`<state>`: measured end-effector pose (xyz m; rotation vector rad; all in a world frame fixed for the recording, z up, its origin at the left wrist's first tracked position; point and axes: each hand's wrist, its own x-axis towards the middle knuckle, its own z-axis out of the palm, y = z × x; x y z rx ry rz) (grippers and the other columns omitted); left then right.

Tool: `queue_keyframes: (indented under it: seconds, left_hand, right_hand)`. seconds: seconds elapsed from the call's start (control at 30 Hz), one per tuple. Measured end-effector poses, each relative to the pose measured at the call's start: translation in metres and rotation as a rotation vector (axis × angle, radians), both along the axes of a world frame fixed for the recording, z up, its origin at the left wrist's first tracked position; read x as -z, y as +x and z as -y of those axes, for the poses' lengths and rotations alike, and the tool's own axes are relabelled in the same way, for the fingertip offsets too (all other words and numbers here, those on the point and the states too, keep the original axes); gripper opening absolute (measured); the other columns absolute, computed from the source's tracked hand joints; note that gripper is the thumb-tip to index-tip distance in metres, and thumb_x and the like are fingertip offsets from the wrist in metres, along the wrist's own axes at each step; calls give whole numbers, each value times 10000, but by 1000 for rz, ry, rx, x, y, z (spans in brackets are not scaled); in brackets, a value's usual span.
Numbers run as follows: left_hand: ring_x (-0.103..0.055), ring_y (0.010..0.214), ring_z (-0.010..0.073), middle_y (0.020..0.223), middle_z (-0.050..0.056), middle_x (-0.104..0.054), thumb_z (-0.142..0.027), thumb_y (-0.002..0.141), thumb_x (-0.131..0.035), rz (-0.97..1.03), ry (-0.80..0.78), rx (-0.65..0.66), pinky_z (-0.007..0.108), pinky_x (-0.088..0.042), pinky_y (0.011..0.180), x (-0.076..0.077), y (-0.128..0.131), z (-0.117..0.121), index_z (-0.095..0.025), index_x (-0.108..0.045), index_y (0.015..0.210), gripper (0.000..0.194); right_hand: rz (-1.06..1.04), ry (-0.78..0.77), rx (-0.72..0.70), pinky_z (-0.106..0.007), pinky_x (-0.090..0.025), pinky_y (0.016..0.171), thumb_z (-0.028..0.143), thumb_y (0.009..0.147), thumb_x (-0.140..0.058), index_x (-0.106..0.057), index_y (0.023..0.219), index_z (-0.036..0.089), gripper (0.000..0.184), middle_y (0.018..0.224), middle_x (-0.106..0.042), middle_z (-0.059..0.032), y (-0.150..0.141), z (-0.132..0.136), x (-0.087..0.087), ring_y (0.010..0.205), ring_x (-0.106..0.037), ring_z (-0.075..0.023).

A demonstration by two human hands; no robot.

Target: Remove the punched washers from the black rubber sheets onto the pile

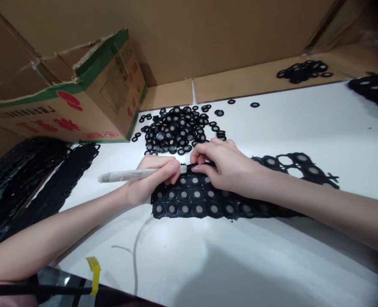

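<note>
My left hand (158, 175) is closed round a whitish pen-like tool (128, 174), its tip end near the upper left edge of a black rubber sheet. That sheet (189, 208) lies flat on the white table and carries rows of rings with pale grey round centres. My right hand (219, 162) is over the sheet's upper edge, thumb and fingers pinched at the rubber close to the tool's tip. What exactly is between these fingers is hidden. Two open holes show near the sheet's right end.
Behind my hands lies a pile of loose black rings (172, 128). A smaller ring pile (300, 71) sits on the cardboard at back right. A printed cardboard box (105, 94) stands at left, beside stacked black sheets (25, 170). A yellow-tagged cable (94, 273) crosses the front.
</note>
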<state>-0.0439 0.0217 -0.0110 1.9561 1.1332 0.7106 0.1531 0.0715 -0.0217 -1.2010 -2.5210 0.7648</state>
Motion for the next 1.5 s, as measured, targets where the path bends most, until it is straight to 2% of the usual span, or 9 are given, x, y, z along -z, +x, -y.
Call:
queue_keyframes:
  seconds: [0.37, 0.7, 0.8, 0.9, 1.0, 1.17, 1.3, 1.5]
  left_hand:
    - [-381, 555, 106, 562, -11, -414, -275, 978, -338, -25, 17, -33, 256, -334, 601, -1, 6, 4, -150, -457, 583, 432]
    - [-425, 549, 122, 562, -2, -442, -287, 981, -362, -54, -20, 99, 279, -343, 576, 0, 3, -2, -165, -455, 582, 427]
    - [-428, 556, 117, 568, -3, -447, -273, 979, -362, -62, -7, 95, 272, -343, 580, 2, 3, -2, -158, -467, 590, 420]
    - [-428, 565, 113, 577, 2, -463, -269, 981, -353, -51, 31, 58, 265, -341, 586, 1, 2, 1, -147, -489, 591, 431]
    - [-423, 552, 121, 563, 9, -461, -300, 985, -351, 2, 88, 9, 279, -340, 580, -3, 2, 10, -154, -492, 587, 447]
    - [-446, 562, 157, 578, 37, -494, -339, 981, -362, 15, 89, 2, 315, -367, 591, -6, 3, 26, -179, -500, 598, 438]
    - [-442, 557, 138, 573, 25, -480, -320, 985, -364, 3, 36, 22, 295, -369, 592, -3, 4, 26, -171, -499, 595, 438]
    - [-430, 547, 113, 575, -7, -463, -289, 987, -362, 14, 48, 53, 261, -355, 575, -1, 4, 22, -165, -509, 604, 428]
  right_hand:
    - [-39, 7, 1, -422, -332, 875, 105, 832, -538, -566, 814, 204, 105, 803, -644, -37, -2, 3, 4, 930, -537, -245]
    - [-39, 12, -24, -414, -324, 880, 86, 827, -512, -557, 823, 208, 130, 827, -635, -31, 0, 3, 5, 950, -533, -240]
    - [-49, 5, -44, -415, -318, 887, 117, 851, -487, -542, 844, 215, 112, 881, -636, -33, 3, 4, 3, 969, -529, -239]
    - [-54, -31, -99, -431, -308, 904, 211, 844, -550, -510, 868, 223, 49, 925, -626, -33, 7, 5, -1, 980, -530, -244]
    - [-36, -62, -136, -425, -317, 902, 222, 784, -628, -453, 866, 229, 194, 906, -609, -17, 9, 6, -5, 924, -543, -230]
    - [-56, -119, -105, -363, -346, 834, 116, 740, -613, -390, 842, 244, 277, 841, -592, 14, 8, 8, -8, 896, -551, -215]
    - [-75, -155, -60, -344, -360, 795, 112, 717, -626, -382, 850, 254, 312, 807, -578, 21, 7, 9, -6, 916, -552, -230]
    - [-94, -158, -72, -342, -354, 792, 97, 712, -607, -376, 844, 253, 308, 791, -566, 30, 7, 8, -6, 889, -549, -216]
